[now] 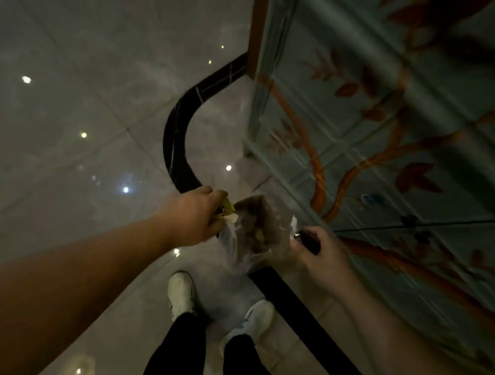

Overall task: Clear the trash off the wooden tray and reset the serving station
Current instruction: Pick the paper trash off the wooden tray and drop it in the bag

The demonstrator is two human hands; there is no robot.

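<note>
A clear plastic bag (242, 248) hangs open between my hands, above my feet, with brownish scraps showing inside it. My left hand (193, 215) is closed around yellow-and-white trash (227, 209) right at the bag's mouth. My right hand (321, 257) pinches the bag's right rim and also grips a small dark object (308, 240). The wooden tray is out of view.
A pale blue cabinet (386, 126) painted with orange branches and leaves stands close on the right. The glossy marble floor (79, 106) carries a curved black inlay band (176, 148) and reflects ceiling lights. My white shoes (181, 294) stand below the bag.
</note>
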